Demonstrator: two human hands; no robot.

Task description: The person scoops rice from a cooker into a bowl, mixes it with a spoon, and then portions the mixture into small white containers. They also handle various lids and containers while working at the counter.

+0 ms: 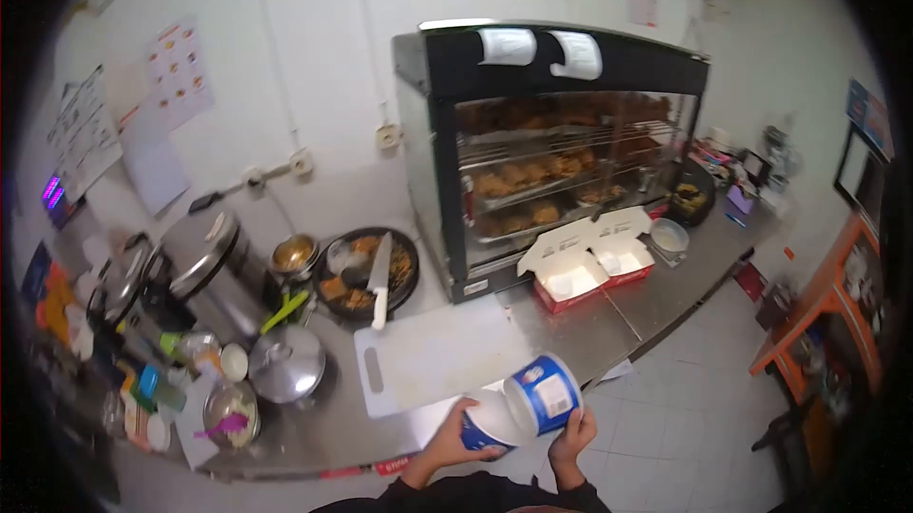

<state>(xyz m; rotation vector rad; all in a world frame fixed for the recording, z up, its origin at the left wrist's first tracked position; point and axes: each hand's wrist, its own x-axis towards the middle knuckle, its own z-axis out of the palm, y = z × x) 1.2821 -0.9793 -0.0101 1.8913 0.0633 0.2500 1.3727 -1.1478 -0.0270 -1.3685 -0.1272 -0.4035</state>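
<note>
My left hand (449, 440) is closed on a blue paper bowl (483, 439) with a white inside, tilted so its opening shows. A second blue paper bowl (546, 395), with a white label panel on its side, is gripped by my right hand (573, 434). This one leans over on its side, its open end overlapping the mouth of the first bowl in this view. Both bowls are held at the counter's front edge, close to the white cutting board (439, 353).
A glass warming cabinet (561, 152) with fried food stands behind. Before it sit open red-and-white boxes (592, 277). A knife (380, 275) lies across a dark round tray (412, 261). Left are a lidded pot (286, 367), steel containers (214, 266) and a bowl with a purple spoon (226, 425).
</note>
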